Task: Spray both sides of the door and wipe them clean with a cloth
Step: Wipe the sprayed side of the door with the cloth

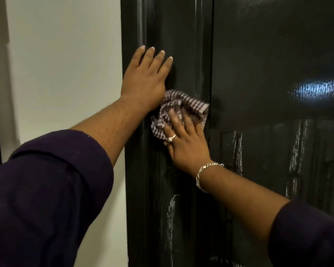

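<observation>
I see a dark, glossy door filling the frame from twelve o'clock round to five, with a pale wall at nine o'clock. My left hand lies flat against the door's left edge, just above centre, fingers straight and slightly spread, holding nothing and bracing the door. My right hand, at centre, presses a checked cloth flat to the door, fingers extended over the fabric and a little apart; the cloth bunches out toward twelve o'clock beyond the fingertips and touches the heel of the left hand. A ring and a chain bracelet show on the right hand and wrist. Pale wet streaks run down the panels at four and six o'clock. No spray bottle is in view.

I judge this to be the wiping step on one face. To do it well, I would keep the left palm steady so the door does not swing, press evenly with the whole right palm, and work in overlapping strokes toward the streaks, turning the cloth to a dry fold as it dampens.
</observation>
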